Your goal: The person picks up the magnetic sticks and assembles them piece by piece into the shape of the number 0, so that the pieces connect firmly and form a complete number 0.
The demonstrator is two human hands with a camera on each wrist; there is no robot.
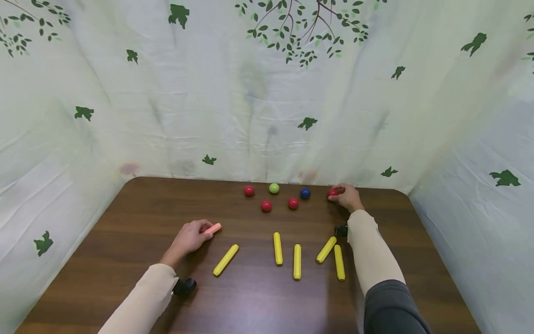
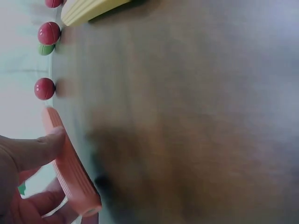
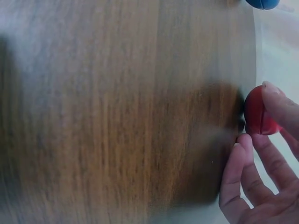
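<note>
My left hand [image 1: 193, 237] pinches a ridged orange-pink stick [image 2: 74, 170] between thumb and fingers, just above the left part of the table. In the left wrist view the thumb lies along its side. At the back right, my right hand [image 1: 348, 197] holds a red ball [image 3: 260, 111] between thumb and fingers by the table's far edge. A blue ball [image 1: 305, 193] lies to the left of that hand. Closest to the left hand on the table is a yellow stick [image 1: 225, 260], lying slantwise.
Red balls [image 1: 266, 206] and a green ball [image 1: 274, 188] sit at the back middle of the brown table [image 1: 137, 208]. Several yellow sticks [image 1: 297, 262] lie across its middle and right. A leaf-patterned cloth [image 1: 208, 116] hangs behind and at both sides.
</note>
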